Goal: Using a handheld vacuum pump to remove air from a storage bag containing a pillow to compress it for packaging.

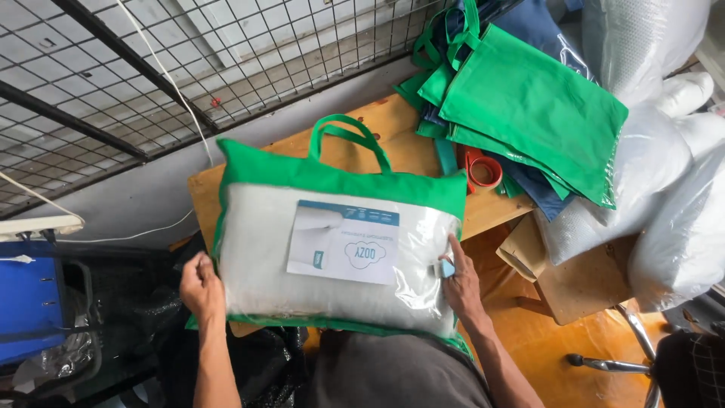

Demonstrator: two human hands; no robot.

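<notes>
Wooden table (393, 140) bears a packed pillow bag (336, 242); left hand (202, 285) and right hand (461, 279) grip its sides

There is a single view, from a camera worn on the person's head, looking steeply down and slightly forward at close range. The wooden bench (393, 143) fills the middle; the person's lap sits at six o'clock. A wire grid (189, 68) runs from nine to twelve o'clock, and stacked green bags (536, 106) lie at one o'clock. No second view overlaps it.
</notes>
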